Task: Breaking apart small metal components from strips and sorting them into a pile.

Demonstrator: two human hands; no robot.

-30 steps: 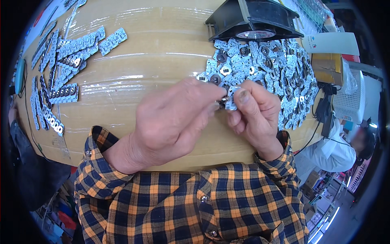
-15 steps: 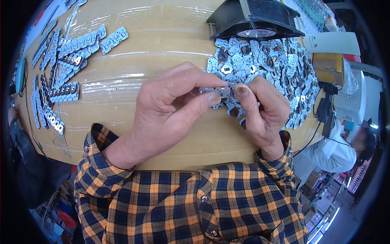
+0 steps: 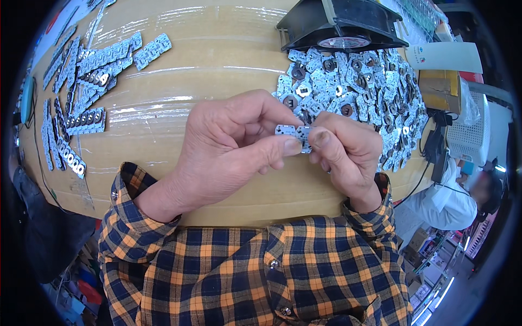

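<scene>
Since half a second ago, the small pale-blue board (image 3: 284, 130) held between the person's hands has tipped so that its flat, dark-marked face shows instead of mostly its edge, and the fingertips have come slightly nearer the body. The left hand (image 3: 225, 144) pinches the board's left part between thumb and forefinger, other fingers curled beneath. The right hand (image 3: 350, 155) pinches its right end, thumb on top, bent forefinger behind. Thumbs meet closely, perhaps so that neither end can twist loose; whether the board is one piece or two touching ones cannot be told, as the fingertips cover the middle.

The board is in the air above the near side of a tan tabletop (image 3: 152, 157), in front of the chest, apparently so the person can look straight down on it.

Just beyond the right hand spreads a loose pile of similar boards (image 3: 375, 98), some bearing dark round parts, seemingly placed within easy reach. Behind the pile stands a black fan (image 3: 340, 27). Far to the left, well apart from the pile, lie longer board strips (image 3: 106, 57), some overlapping, probably set there so that they do not mix with the loose pieces.
</scene>
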